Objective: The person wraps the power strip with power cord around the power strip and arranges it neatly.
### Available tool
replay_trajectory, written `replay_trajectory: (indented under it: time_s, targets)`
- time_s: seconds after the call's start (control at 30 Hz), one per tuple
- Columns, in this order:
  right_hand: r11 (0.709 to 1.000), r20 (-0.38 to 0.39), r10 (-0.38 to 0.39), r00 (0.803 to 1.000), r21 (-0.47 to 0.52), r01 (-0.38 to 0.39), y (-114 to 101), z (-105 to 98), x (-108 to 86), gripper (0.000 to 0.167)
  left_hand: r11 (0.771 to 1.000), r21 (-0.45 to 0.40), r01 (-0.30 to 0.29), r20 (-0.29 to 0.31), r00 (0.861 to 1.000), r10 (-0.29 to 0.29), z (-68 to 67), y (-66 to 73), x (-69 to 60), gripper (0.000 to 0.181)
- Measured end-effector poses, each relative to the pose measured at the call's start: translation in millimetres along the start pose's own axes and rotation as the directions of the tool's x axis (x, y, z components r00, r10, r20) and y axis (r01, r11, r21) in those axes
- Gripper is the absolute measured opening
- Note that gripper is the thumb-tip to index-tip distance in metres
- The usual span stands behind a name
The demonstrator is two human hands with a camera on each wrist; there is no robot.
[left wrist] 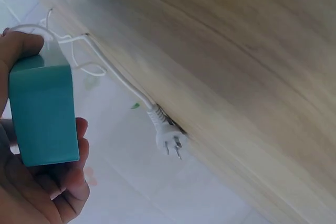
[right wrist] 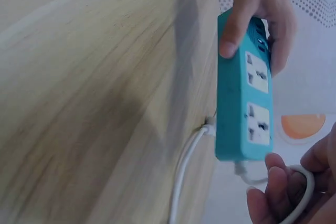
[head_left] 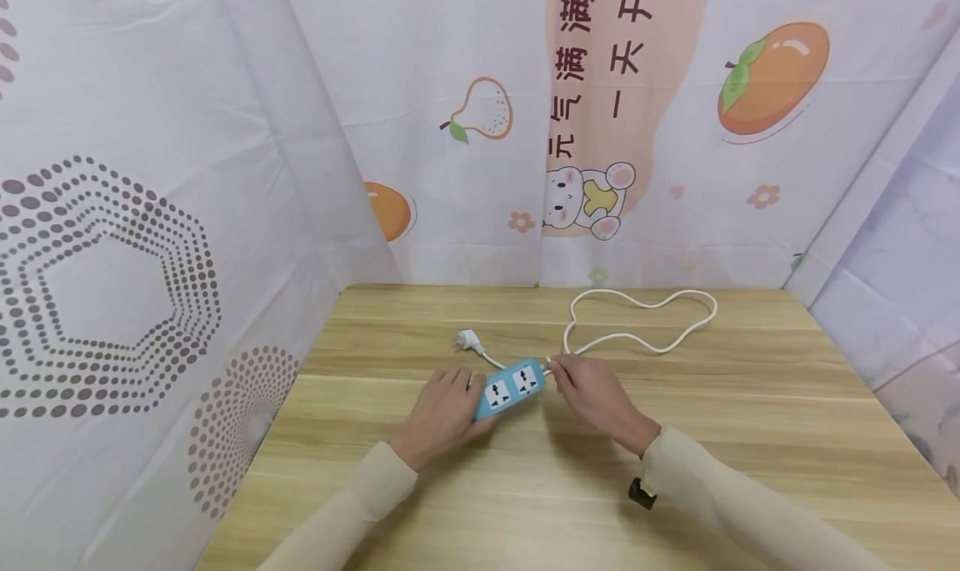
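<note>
A blue power strip [head_left: 513, 388] with two white socket faces is tilted over the wooden table, its left end gripped by the left hand [head_left: 444, 411]. In the right wrist view the left thumb lies along one side of the strip [right wrist: 231, 93], fingers on the other. The right hand [head_left: 596, 394] pinches the white cord [right wrist: 306, 192] close to where it leaves the strip's right end. Beyond the strip, the white plug [head_left: 469, 341] lies on the table; its prongs show in the left wrist view, where the strip's plain blue end [left wrist: 44, 114] faces the camera.
The rest of the white cord [head_left: 637, 336] lies in a loose loop on the table [head_left: 420, 321], toward the back right. A printed curtain [head_left: 465, 46] hangs behind the table's back edge, and another with dotted patterns [head_left: 262, 179] hangs at the left.
</note>
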State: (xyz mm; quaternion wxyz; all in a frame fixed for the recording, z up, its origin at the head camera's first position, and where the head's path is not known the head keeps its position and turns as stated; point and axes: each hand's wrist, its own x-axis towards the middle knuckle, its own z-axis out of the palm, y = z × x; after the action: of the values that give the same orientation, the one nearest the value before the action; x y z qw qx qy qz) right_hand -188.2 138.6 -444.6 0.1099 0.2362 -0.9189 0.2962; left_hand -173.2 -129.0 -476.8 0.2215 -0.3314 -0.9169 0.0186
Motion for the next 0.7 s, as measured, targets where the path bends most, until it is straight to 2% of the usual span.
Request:
replay_trajectory:
  time_s: [0.17, 0.3, 0.47, 0.6, 0.7]
  targets:
    - [0.998, -0.050, -0.059, 0.997, -0.030, 0.058, -10, 1, 0.9, 0.016, 0.998, -0.038, 0.050, -0.022, 0.998, -0.051, 0.8, 4.4, 1.0, 0.060]
    - [0.992, -0.078, -0.102, 0.992, -0.077, 0.096, -14, 4, -0.9, 0.012, 0.991, -0.089, 0.104, 0.009, 0.995, -0.103, -0.1, 6.9, 0.4, 0.066]
    - [0.979, -0.122, -0.162, 0.979, -0.143, 0.144, -14, 7, -3.8, 0.012, 0.976, -0.167, 0.138, 0.030, 0.990, -0.134, -2.1, 10.0, -0.3, 0.063]
    - [0.970, -0.129, -0.197, 0.972, -0.167, 0.175, -14, 9, -5.2, 0.008, 0.936, -0.291, 0.198, 0.051, 0.980, -0.191, -5.6, 12.7, 0.2, 0.060]
    - [0.970, -0.123, -0.203, 0.971, -0.162, 0.182, -13, 11, -6.1, 0.011, 0.876, -0.406, 0.262, 0.098, 0.965, -0.244, -9.2, 14.0, 2.1, 0.060]
